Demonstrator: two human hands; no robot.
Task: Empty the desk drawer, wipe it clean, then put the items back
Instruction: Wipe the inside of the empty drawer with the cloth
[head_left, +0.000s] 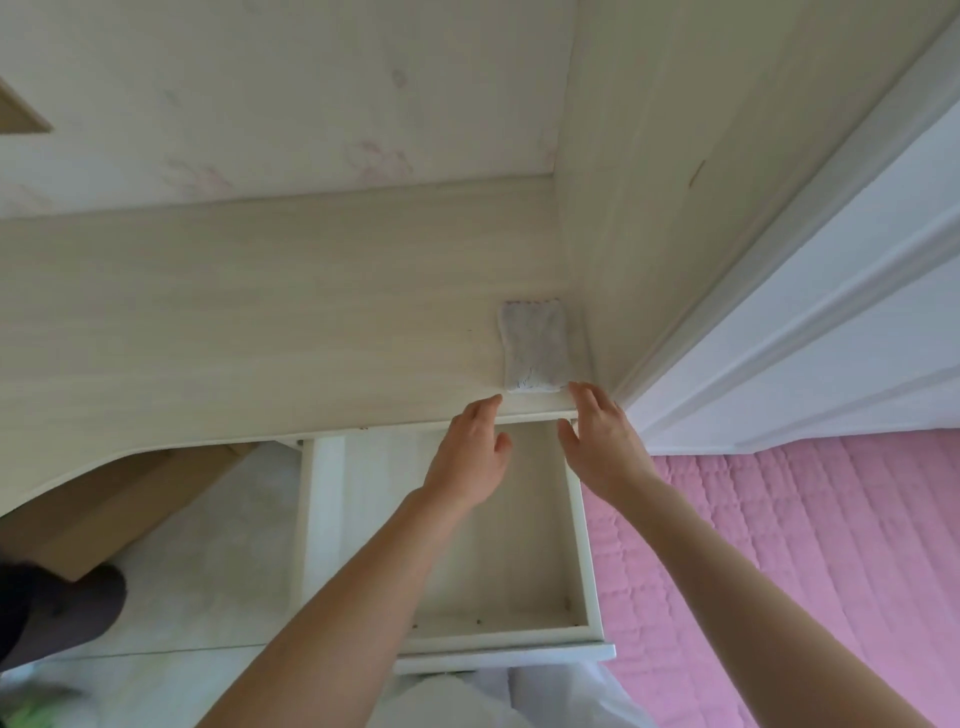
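Both forearms reach up from the bottom of the frame over the open, bare drawer (524, 545), ending in the left hand (470, 457) and right hand (602, 441), each with fingers straight and loosely spread, holding nothing. From the right hand's fingertips, the folded grey cloth (532, 345) lies just beyond at about eleven o'clock; from the left, at about one o'clock. Its long axis runs twelve to six on the desk top (260, 322). Judging by the gap, the right hand is nearer.
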